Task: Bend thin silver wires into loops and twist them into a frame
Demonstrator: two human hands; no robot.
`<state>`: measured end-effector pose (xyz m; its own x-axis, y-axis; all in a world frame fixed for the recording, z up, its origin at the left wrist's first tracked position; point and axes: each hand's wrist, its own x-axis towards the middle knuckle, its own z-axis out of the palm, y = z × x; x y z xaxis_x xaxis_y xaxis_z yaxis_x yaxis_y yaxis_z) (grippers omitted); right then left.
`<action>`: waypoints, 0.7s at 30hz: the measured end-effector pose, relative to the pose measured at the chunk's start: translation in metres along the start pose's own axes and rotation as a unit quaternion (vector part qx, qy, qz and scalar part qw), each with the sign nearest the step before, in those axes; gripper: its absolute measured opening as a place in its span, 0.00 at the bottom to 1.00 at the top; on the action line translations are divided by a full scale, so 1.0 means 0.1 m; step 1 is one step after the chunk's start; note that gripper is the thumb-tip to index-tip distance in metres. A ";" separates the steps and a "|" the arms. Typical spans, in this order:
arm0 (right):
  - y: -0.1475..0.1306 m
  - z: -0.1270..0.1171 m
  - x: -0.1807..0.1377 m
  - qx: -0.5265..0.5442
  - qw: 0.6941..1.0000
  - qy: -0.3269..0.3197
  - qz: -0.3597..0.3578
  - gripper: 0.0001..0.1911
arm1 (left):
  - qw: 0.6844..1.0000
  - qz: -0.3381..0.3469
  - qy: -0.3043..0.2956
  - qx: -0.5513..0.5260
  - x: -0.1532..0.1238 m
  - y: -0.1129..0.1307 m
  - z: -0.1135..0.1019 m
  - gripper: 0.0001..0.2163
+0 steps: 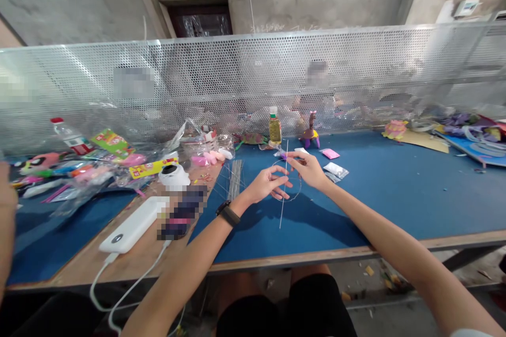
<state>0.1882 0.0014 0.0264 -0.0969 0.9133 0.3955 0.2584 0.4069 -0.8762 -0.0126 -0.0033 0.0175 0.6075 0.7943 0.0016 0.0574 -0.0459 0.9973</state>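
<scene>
Above the blue mat (253, 237), my left hand (270, 184) pinches a thin straight wire (282, 213) between thumb and fingers. The wire runs nearly upright, leaning slightly. My right hand (306, 169) is closed at its upper part, thumb and fingertips pressed together on the wire. A thin wire loop (300, 189) curves around and behind the fingers; where it joins the straight piece I cannot make out. Left of my hands lies a bundle of straight wires (236, 179). Small packets, a pink one (330, 154) and a white one (336, 170), lie right of my right hand.
A white power bank (132, 226) with a cable and a blurred phone (182, 213) lie at left. Behind stand an oil bottle (274, 127) and a purple-brown clay figure (310, 134). A perforated metal screen (237, 79) borders the back. Another person's arm (7, 216) shows at far left.
</scene>
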 end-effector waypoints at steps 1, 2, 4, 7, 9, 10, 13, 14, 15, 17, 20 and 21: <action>0.00 0.00 0.00 -0.001 1.000 0.005 -0.013 0.23 | 1.000 0.000 -0.001 0.000 0.00 -0.01 0.00 0.26; 0.01 0.00 0.00 -0.004 0.999 0.013 -0.031 0.22 | 1.000 0.001 -0.002 -0.001 0.01 -0.02 0.00 0.26; 0.02 0.01 0.00 -0.032 0.996 0.034 -0.079 0.18 | 1.000 0.000 -0.003 -0.005 0.02 -0.03 -0.01 0.26; 0.04 0.01 -0.01 -0.116 0.978 0.063 -0.159 0.13 | 1.000 -0.003 -0.003 -0.009 0.02 -0.05 -0.01 0.26; 0.03 -0.01 -0.02 -0.171 0.960 0.066 -0.211 0.11 | 1.000 -0.005 -0.003 -0.008 0.02 -0.06 -0.01 0.26; 0.03 -0.02 -0.03 -0.197 0.950 0.064 -0.234 0.11 | 1.000 -0.006 -0.003 -0.006 0.02 -0.06 -0.01 0.25; 0.03 -0.08 -0.03 -0.287 0.914 0.040 -0.284 0.11 | 1.000 -0.005 -0.005 0.001 0.02 -0.06 -0.01 0.24; 0.04 -0.10 -0.03 -0.315 0.900 0.032 -0.301 0.12 | 1.000 -0.004 -0.005 0.002 0.02 -0.06 -0.01 0.24; 0.05 -0.12 -0.02 -0.337 0.885 0.021 -0.319 0.13 | 1.000 -0.003 -0.006 0.003 0.02 -0.05 -0.01 0.24; 0.06 -0.16 -0.01 -0.365 0.862 -0.003 -0.352 0.14 | 1.000 -0.002 -0.007 0.003 0.02 -0.05 -0.01 0.23; 0.06 -0.18 0.00 -0.363 0.857 -0.028 -0.364 0.16 | 1.000 -0.001 -0.008 0.002 0.01 -0.05 0.00 0.24; 0.06 -0.17 -0.01 -0.350 0.866 -0.027 -0.356 0.16 | 1.000 -0.001 -0.008 0.001 0.01 -0.05 0.00 0.24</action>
<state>0.2064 0.0029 0.0257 -0.5102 0.4427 0.7373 0.6324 0.7742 -0.0273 -0.0124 -0.0018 0.0123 0.6199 0.7847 -0.0013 0.0604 -0.0461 0.9971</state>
